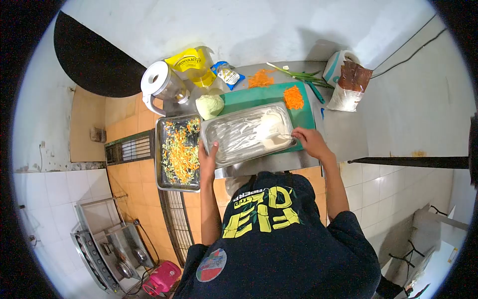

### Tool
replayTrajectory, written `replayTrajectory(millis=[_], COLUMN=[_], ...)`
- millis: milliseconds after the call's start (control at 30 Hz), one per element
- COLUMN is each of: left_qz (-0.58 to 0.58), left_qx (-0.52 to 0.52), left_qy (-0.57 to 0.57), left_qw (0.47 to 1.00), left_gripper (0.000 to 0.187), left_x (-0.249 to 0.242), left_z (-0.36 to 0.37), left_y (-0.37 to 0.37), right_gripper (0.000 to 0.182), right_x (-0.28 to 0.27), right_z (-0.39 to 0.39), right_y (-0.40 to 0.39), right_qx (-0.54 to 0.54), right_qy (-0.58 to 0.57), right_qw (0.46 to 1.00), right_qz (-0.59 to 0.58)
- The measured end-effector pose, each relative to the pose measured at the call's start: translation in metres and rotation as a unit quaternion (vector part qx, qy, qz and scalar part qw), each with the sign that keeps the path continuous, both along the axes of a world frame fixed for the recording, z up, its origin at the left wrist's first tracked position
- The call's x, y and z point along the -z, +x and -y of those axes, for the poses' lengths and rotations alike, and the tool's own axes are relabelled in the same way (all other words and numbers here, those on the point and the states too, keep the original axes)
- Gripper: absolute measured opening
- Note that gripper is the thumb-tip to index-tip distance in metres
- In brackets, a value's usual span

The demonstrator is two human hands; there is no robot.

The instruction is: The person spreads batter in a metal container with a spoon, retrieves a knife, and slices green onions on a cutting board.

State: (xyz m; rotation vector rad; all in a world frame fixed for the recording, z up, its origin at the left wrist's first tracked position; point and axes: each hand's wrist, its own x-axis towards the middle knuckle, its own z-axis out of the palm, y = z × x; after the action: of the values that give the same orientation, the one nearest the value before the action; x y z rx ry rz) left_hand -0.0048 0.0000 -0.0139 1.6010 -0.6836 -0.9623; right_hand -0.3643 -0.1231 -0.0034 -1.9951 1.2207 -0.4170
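Observation:
A rectangular metal tray (234, 134) with a white, smeared mixture pooled at its right end rests over the green cutting board (249, 97). My left hand (207, 155) grips the tray's left edge, thumb over the rim. At the tray's right end, my right hand (307, 141) is closed on the handle of a utensil whose head is in the white mixture. Left of my left hand stands a second metal tray (158, 149) with shredded orange and green vegetables (180, 152). A pale green cabbage (209, 106) touches the board's left side.
Behind are a blender jug (162, 82), a yellow pouch (191, 65), a blue packet (227, 74), orange shreds (260, 78), grated carrot (293, 97), green onions (303, 76), a green-handled knife (315, 92) and a brown-and-white bag (349, 89). A stove (94, 261) stands lower left.

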Motion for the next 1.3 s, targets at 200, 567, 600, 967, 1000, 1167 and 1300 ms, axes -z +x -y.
replayTrajectory(millis=[200,567,600,967,1000,1167,1300], left_qz=[0.011,0.008,0.003,0.012,0.01,0.105,0.12], left_qx=[-0.002,-0.005,0.0,0.014,0.019,-0.105,-0.153], left_qy=[0.004,0.002,0.008,0.021,0.022,-0.061,-0.138], left_qw=[1.0,1.0,1.0,1.0,1.0,0.987,0.971], left_gripper=[0.047,0.047,0.047,0.059,0.06,0.051,0.041], left_x=[0.014,0.033,0.034,0.048,0.041,0.015,0.003], left_z=[0.006,0.018,0.014,0.01,0.009,0.011,0.013], left_y=[-0.004,0.003,0.003,0.015,0.014,0.0,0.002], right_gripper=[0.025,0.021,0.021,0.02,0.021,0.015,0.019], right_x=[0.009,0.042,0.044,0.029,0.029,0.033,0.033], right_z=[-0.033,-0.065,-0.065,-0.055,-0.056,-0.06,-0.058], right_y=[0.001,-0.011,-0.014,-0.009,-0.009,-0.009,-0.012], right_qx=[0.077,0.169,0.159,0.15,0.154,0.16,0.135], right_qy=[0.012,-0.041,-0.051,-0.029,-0.021,-0.071,-0.064], right_qw=[0.996,0.984,0.986,0.988,0.987,0.983,0.989], right_qz=[0.053,0.041,0.013,0.03,0.037,0.049,-0.002])
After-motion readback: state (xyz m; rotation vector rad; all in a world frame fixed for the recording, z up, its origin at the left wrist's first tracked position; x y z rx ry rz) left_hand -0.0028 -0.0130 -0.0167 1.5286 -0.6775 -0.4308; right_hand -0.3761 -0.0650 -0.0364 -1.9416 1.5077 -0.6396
